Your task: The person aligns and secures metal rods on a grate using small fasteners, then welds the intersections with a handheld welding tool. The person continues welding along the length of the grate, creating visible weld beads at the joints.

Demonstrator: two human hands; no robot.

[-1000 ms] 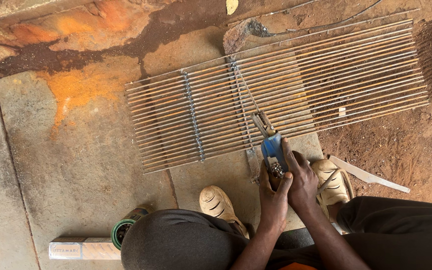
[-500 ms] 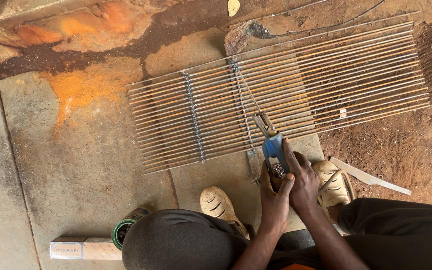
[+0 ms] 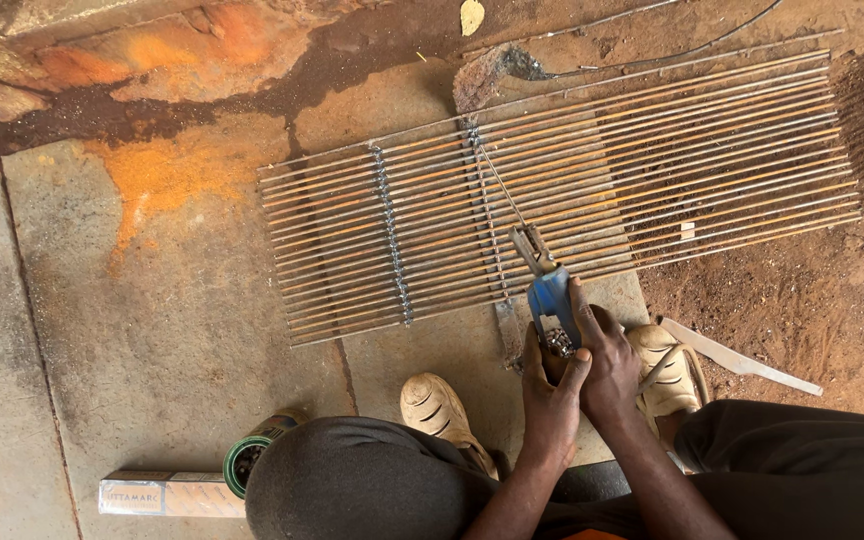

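A grate of long thin steel rods (image 3: 652, 170) lies flat on the ground, tied by two cross rows of welds. Both hands grip a blue electrode holder (image 3: 551, 297) at the grate's near edge. My left hand (image 3: 549, 398) wraps the handle from below. My right hand (image 3: 609, 362) closes over it from the right. A thin welding rod (image 3: 498, 187) runs from the holder's jaws up along the second weld row (image 3: 482, 210) toward the grate's far edge.
My tan shoes (image 3: 436, 405) (image 3: 670, 368) stand on the concrete slab just below the grate. A flat box (image 3: 167, 494) and a green roll (image 3: 252, 460) lie at the lower left. A pale metal strip (image 3: 742, 358) rests on red dirt at the right.
Hands, holder and rod stay where they were; only the view drifts slightly.
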